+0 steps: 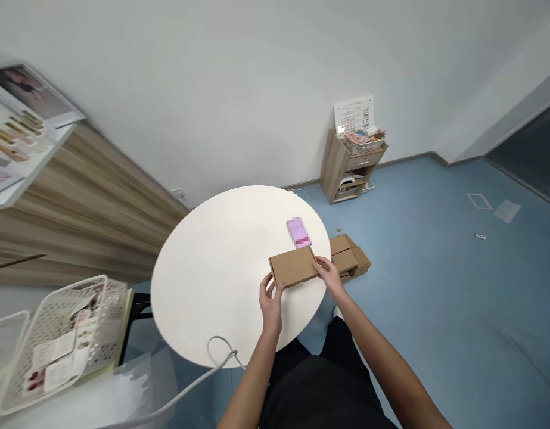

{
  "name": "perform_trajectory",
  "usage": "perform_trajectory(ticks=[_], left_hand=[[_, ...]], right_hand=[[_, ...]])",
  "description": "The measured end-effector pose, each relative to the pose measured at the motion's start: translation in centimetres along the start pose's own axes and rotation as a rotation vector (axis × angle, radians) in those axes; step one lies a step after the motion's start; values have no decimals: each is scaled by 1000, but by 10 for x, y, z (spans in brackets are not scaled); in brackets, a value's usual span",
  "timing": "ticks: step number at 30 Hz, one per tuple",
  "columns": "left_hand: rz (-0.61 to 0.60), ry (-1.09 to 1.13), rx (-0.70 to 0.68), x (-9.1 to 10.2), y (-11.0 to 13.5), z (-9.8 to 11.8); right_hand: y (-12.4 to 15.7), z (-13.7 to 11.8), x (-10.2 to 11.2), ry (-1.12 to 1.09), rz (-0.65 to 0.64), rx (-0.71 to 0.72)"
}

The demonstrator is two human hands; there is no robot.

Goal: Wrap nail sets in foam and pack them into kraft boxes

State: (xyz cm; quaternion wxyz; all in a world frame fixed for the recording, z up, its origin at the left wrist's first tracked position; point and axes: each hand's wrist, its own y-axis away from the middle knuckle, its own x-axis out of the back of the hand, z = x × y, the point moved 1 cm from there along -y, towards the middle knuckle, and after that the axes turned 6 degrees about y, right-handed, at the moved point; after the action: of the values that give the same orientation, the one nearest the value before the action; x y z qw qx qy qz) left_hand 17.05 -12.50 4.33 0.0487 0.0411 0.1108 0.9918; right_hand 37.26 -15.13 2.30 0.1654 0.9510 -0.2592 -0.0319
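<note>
A flat brown cardboard box [294, 266] lies on the round white table [212, 280] near its right edge. My left hand [271, 298] grips the box's near left corner, fingers curled round it. My right hand [329, 271] holds the box's right end, fingers closed on its edge. Just behind the box lies a small pink item [298, 232], blurred. Neither hand touches it.
More brown cardboard boxes [348, 257] lie on the blue floor right of the table. A wooden side cabinet [351, 162] stands at the wall. White mesh baskets [55, 339] with packets sit at lower left. A white cable [221, 351] curls over the table's near edge.
</note>
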Motion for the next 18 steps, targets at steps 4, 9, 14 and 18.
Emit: perform_trajectory(ticks=[4, 9, 14, 18], left_hand=[[-116, 12, 11, -104, 24, -3], [-290, -48, 92, -219, 38, -36], [-280, -182, 216, -289, 18, -89], [-221, -254, 305, -319, -16, -143]], right_hand=[[-20, 6, 110, 15, 119, 14], [-52, 21, 228, 63, 165, -24], [-95, 66, 284, 159, 158, -84], [-141, 119, 290, 214, 115, -191]])
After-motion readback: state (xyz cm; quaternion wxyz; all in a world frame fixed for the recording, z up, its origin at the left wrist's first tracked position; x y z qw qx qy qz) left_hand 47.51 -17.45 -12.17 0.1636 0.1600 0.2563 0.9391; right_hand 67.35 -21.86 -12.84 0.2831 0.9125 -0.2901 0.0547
